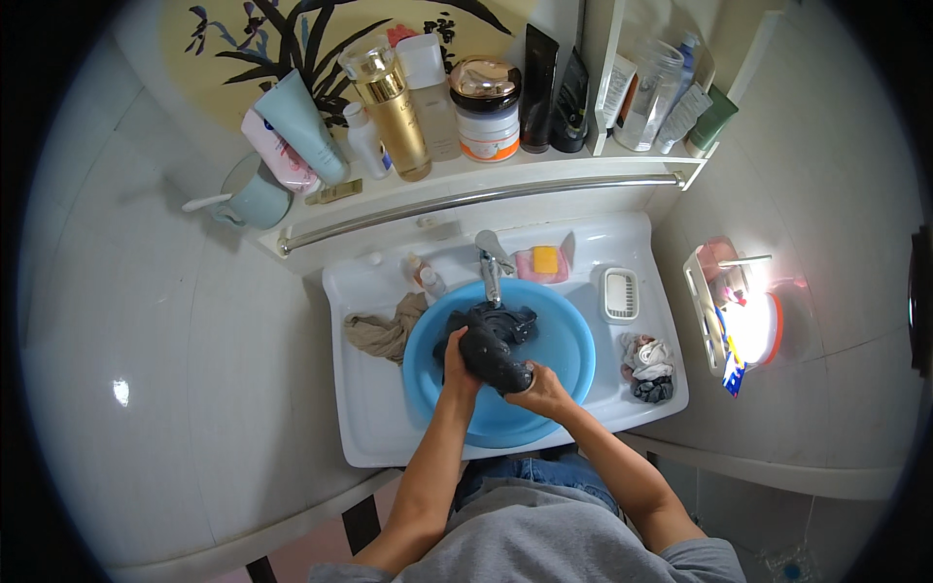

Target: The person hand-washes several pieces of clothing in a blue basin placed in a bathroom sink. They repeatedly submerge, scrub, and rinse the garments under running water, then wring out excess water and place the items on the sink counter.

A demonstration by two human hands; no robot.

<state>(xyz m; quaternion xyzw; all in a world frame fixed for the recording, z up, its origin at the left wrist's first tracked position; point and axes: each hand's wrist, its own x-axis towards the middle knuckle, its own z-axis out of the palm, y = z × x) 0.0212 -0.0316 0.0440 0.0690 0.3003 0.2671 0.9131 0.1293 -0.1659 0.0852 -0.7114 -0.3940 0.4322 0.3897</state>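
Observation:
Both of my hands grip a wet black cloth (490, 357) above a round blue plastic basin (581, 364). My left hand (459, 364) wraps the cloth's left side, and my right hand (538, 392) holds its lower right end. More dark fabric (510, 321) lies in the basin under and behind the held part, with water around it. The basin stands in a white ceramic sink (375, 433). A chrome faucet (491, 270) reaches over the basin's far rim. Parts of the fingers are hidden by the cloth.
A brown cloth (383, 328) lies left of the basin. Small crumpled cloths (647, 368) and a white soap dish (620, 295) sit to the right. Behind the faucet, a yellow soap bar (545, 259) rests on a pink sponge. A metal rail (481, 202) runs below a shelf of toiletries (437, 157).

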